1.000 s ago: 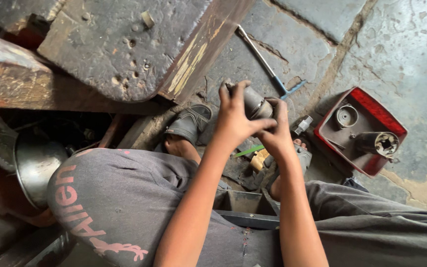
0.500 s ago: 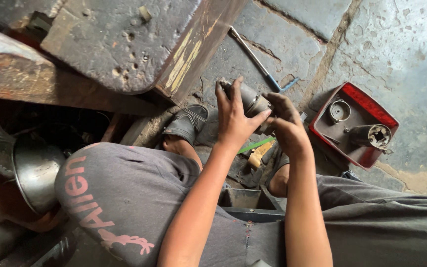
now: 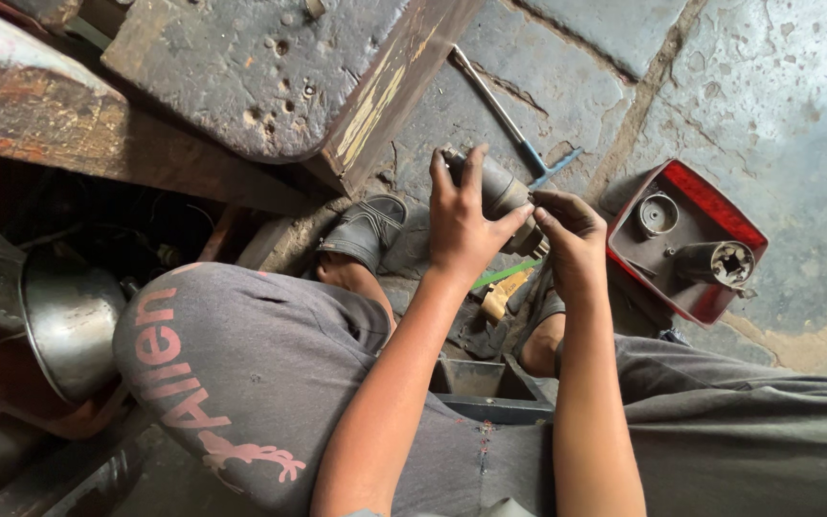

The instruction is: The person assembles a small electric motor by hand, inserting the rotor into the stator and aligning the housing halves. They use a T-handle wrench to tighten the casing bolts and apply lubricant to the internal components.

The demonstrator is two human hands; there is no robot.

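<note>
My left hand (image 3: 462,222) is wrapped around a grey metal cylinder (image 3: 502,190), held up in front of my knees. At the cylinder's near end, my right hand (image 3: 571,237) pinches something with its fingertips; what sits under the fingers is hidden. Below the hands, between my feet, lie a yellow-handled tool (image 3: 502,294) and a green strip (image 3: 504,275) on the stone floor.
A red tray (image 3: 720,206) at the right holds a small round cup (image 3: 658,213) and a dark cylindrical part (image 3: 717,263). A long metal tool with a blue tip (image 3: 504,115) lies on the floor beyond. A heavy rusty metal block (image 3: 270,67) stands upper left, a steel bowl (image 3: 69,316) at the left.
Both hands have kept their grip on the cylinder and shifted slightly. The view has tilted, so the tray and tool appear lower and further right.
</note>
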